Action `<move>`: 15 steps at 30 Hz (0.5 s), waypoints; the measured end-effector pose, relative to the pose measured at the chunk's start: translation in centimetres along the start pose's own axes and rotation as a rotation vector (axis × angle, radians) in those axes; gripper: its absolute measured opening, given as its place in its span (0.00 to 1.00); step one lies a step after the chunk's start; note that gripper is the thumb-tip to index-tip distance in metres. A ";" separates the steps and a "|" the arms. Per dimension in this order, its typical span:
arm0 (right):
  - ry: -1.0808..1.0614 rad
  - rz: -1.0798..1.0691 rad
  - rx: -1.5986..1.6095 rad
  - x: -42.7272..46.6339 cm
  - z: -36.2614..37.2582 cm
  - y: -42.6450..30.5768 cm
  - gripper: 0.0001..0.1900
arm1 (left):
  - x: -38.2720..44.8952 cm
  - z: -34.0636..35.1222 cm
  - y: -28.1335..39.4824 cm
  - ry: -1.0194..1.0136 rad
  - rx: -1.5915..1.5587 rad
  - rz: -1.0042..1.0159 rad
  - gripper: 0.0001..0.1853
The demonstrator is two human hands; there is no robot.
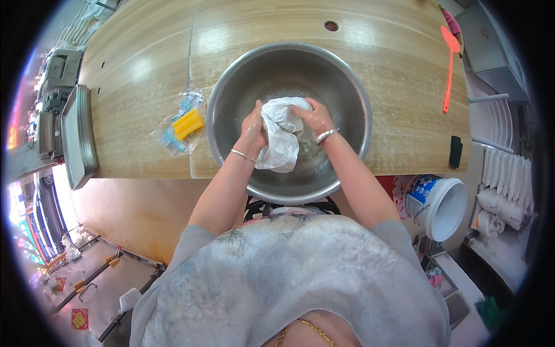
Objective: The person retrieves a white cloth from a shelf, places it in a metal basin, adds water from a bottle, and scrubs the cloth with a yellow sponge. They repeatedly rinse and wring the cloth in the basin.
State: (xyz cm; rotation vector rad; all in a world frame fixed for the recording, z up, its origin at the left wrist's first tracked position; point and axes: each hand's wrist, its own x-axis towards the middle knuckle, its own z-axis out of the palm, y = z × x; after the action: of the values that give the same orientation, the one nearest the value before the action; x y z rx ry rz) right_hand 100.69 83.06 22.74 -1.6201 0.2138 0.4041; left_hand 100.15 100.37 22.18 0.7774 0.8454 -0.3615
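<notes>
A large stainless-steel basin (353,93) with some water in it stands at the front edge of the wooden table. Over its middle I hold a wet white cloth (279,145), bunched at the top and hanging lower at the front. My left hand (254,128) grips the cloth's left side, the thumb pointing up. On the upper right side my right hand (317,117) has its fingers and thumb on the cloth, part of them hidden by its folds. Left of the basin lie a yellow block (188,124), perhaps soap, and crumpled clear and blue plastic wrapping (173,141).
The wooden table (143,99) bears a red fly swatter (451,65) and a dark green object (455,152) at the right. Stacked metal trays (80,134) stand at its left edge. A white bucket (446,210) is below the table's right front. At the top right, part of another person shows.
</notes>
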 end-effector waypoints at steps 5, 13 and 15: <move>0.208 -0.432 -0.457 -4.0 6.0 -2.0 0.19 | -1.5 1.0 -1.2 -0.338 -0.092 0.009 0.26; 0.191 -0.105 -0.299 0.4 4.0 -3.6 0.12 | -2.5 2.4 -3.4 -0.025 0.306 0.003 0.16; 0.178 -0.282 -0.184 -1.3 5.0 -3.1 0.10 | -2.7 2.0 -2.7 -0.035 0.191 -0.003 0.15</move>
State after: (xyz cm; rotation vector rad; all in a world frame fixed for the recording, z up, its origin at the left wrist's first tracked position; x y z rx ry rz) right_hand 99.95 88.17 25.84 -1.8383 0.0808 0.0633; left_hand 97.98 97.04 23.82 0.9443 0.7871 -0.4623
